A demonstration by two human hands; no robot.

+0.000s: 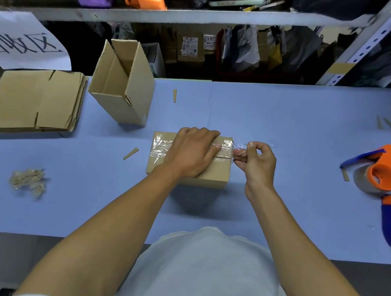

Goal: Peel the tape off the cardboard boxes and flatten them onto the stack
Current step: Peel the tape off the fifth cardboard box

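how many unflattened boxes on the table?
2: a taped box at centre under the left hand, and an open box standing behind it to the left. Shelf parcels not counted.

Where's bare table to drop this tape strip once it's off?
Bare table lies beyond the right hand, between the taped box and tape dispenser. Crowded left: open box, flattened stack, tape wad.

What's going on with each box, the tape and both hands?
Taped box: closed, tape partly lifted.
Clear tape: right end peeled up.
Left hand: pressing flat on box.
Right hand: pinching tape end.
Open box: upright, flaps open.
Stack: flattened.
Tape wad: crumpled.
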